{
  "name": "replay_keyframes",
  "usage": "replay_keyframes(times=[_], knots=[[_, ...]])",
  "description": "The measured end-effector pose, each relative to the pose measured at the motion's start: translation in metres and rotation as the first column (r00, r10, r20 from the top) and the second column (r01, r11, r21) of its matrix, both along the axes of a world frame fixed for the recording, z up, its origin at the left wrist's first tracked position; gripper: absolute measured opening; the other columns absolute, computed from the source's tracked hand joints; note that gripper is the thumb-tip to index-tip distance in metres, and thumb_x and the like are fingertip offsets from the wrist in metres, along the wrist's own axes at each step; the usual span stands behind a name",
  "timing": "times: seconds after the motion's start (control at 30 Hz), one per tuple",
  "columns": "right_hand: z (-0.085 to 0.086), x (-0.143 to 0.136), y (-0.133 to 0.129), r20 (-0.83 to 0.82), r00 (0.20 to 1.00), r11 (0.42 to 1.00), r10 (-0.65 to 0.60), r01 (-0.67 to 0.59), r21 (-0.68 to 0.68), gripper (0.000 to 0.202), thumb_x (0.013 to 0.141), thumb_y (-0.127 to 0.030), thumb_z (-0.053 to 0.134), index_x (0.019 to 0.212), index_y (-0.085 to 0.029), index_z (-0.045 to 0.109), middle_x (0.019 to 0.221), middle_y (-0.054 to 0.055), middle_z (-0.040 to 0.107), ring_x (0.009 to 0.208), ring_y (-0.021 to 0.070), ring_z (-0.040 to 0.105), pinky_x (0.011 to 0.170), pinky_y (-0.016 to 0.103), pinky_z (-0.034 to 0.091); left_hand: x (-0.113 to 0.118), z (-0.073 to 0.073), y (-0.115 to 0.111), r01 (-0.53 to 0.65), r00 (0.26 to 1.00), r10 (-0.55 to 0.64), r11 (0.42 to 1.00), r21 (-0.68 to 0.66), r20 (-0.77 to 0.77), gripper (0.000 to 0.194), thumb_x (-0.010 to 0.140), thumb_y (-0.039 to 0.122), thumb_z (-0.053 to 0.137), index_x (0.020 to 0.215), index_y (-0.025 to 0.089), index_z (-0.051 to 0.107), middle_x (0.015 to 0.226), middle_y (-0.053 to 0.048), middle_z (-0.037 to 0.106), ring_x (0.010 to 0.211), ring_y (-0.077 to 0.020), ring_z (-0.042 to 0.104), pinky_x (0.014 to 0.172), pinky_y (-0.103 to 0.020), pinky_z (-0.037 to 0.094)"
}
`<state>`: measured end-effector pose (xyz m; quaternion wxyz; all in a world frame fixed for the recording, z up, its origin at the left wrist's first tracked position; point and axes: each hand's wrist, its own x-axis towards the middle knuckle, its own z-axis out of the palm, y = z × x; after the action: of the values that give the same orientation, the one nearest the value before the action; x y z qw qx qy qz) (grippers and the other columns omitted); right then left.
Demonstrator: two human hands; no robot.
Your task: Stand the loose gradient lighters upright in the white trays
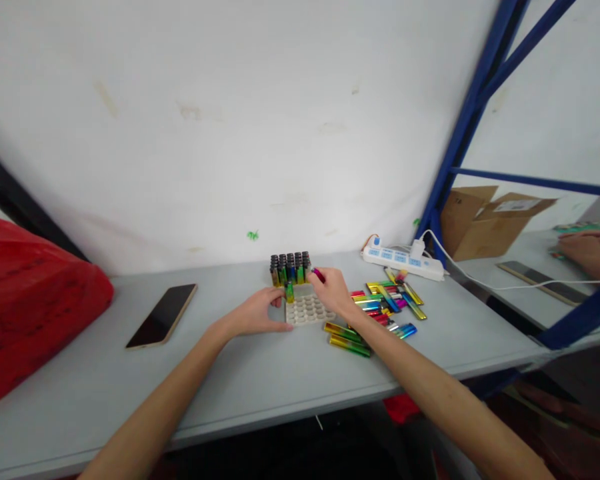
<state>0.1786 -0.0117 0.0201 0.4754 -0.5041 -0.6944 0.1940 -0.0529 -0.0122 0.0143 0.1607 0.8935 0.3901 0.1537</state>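
Observation:
A pale tray (307,313) with rows of round holes lies on the table. My left hand (257,313) grips its left side, with the thumb at the front corner and the fingers near the back corner. One green lighter (290,293) stands upright in the tray's back left corner, beside those fingers. Over the back right of the tray, my right hand (333,291) pinches a purple lighter (319,275), partly hidden by the fingers. Directly behind the tray stands a block of upright lighters (290,270) with black tops.
Loose shiny lighters (375,303) lie in a pile right of the tray, partly under my right forearm. A white power strip (404,261) sits behind them. At left are a phone (163,317) and a red bag (30,300). A blue frame post (463,127) rises at right.

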Motion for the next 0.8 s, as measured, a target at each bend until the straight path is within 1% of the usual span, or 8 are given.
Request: replay_keyframes(times=[0.1,0.2,0.3,0.4,0.5,0.57,0.7,0.8], knots=[[0.0005,-0.0009,-0.0022,0.043,0.999,0.999,0.009,-0.011,0.041,0.039,0.095,-0.042,0.049,0.062,-0.022,0.045,0.056,-0.003,0.046,0.058,0.0136,0.040,0.058,0.027,0.026,0.0007,0.0014,-0.0005,-0.002,1.000,0.001,1.000,-0.008,-0.021,0.065,0.070,0.060,0.082,0.116,0.016,0.066,0.100,-0.008,0.066,0.092,-0.0275,0.063,0.087,-0.038,0.050],[0.0003,-0.0010,-0.0044,0.075,0.995,0.995,0.061,-0.066,0.069,0.038,0.102,-0.050,0.044,0.076,-0.023,0.051,0.065,-0.003,0.053,0.062,0.0149,0.046,0.062,0.026,0.032,0.0008,0.0013,-0.0002,-0.016,0.999,0.015,1.000,-0.011,-0.030,0.062,0.070,0.060,0.082,0.111,0.016,0.066,0.100,-0.008,0.066,0.093,-0.0283,0.064,0.087,-0.038,0.050],[-0.0007,-0.0004,-0.0057,0.153,0.980,0.980,0.128,-0.149,0.134,0.033,0.107,-0.044,0.039,0.088,-0.022,0.053,0.079,0.000,0.059,0.073,0.0167,0.054,0.070,0.027,0.038,0.0006,0.0000,0.0003,-0.015,1.000,0.014,1.000,-0.003,-0.025,0.060,0.070,0.062,0.081,0.106,0.017,0.065,0.100,-0.007,0.066,0.093,-0.0283,0.064,0.088,-0.038,0.050],[-0.0005,0.0006,-0.0069,0.275,0.951,0.955,0.139,-0.202,0.216,0.032,0.108,-0.040,0.041,0.088,-0.021,0.055,0.092,0.005,0.061,0.088,0.0187,0.056,0.081,0.028,0.041,0.0008,-0.0004,0.0000,-0.017,0.999,0.017,1.000,0.010,-0.031,0.058,0.069,0.064,0.081,0.100,0.018,0.064,0.098,-0.007,0.066,0.091,-0.0281,0.064,0.086,-0.037,0.050],[-0.0001,0.0013,-0.0075,0.377,0.903,0.949,0.208,-0.280,0.146,0.035,0.108,-0.044,0.045,0.085,-0.021,0.057,0.081,0.002,0.060,0.079,0.0170,0.056,0.075,0.027,0.039,0.0009,0.0000,-0.0007,-0.018,0.999,0.018,1.000,0.012,-0.031,0.059,0.070,0.067,0.080,0.098,0.018,0.063,0.097,-0.007,0.066,0.091,-0.0281,0.064,0.084,-0.037,0.050],[-0.0011,0.0009,-0.0066,0.408,0.875,0.945,0.260,-0.318,0.079,0.036,0.109,-0.043,0.046,0.083,-0.020,0.057,0.074,-0.001,0.059,0.070,0.0153,0.054,0.069,0.026,0.036,0.0006,0.0001,-0.0008,-0.016,0.999,0.016,1.000,0.010,-0.032,0.061,0.071,0.067,0.079,0.104,0.018,0.064,0.098,-0.007,0.066,0.091,-0.0281,0.064,0.084,-0.037,0.050],[-0.0043,-0.0010,-0.0033,0.469,0.842,0.944,0.267,-0.326,0.048,0.032,0.107,-0.039,0.052,0.085,-0.017,0.060,0.079,0.003,0.066,0.073,0.0157,0.059,0.069,0.026,0.036,0.0003,-0.0005,0.0002,-0.011,0.999,0.011,1.000,0.005,-0.033,0.067,0.072,0.065,0.080,0.116,0.017,0.065,0.100,-0.007,0.066,0.093,-0.0283,0.064,0.086,-0.038,0.050],[-0.0047,-0.0021,-0.0029,0.535,0.794,0.939,0.289,-0.343,0.002,0.028,0.107,-0.036,0.054,0.092,-0.015,0.063,0.086,0.006,0.070,0.078,0.0170,0.062,0.072,0.026,0.039,0.0009,-0.0005,0.0007,-0.005,1.000,0.005,1.000,0.010,-0.030,0.064,0.071,0.065,0.080,0.109,0.016,0.066,0.099,-0.007,0.067,0.092,-0.0283,0.064,0.086,-0.038,0.050]])
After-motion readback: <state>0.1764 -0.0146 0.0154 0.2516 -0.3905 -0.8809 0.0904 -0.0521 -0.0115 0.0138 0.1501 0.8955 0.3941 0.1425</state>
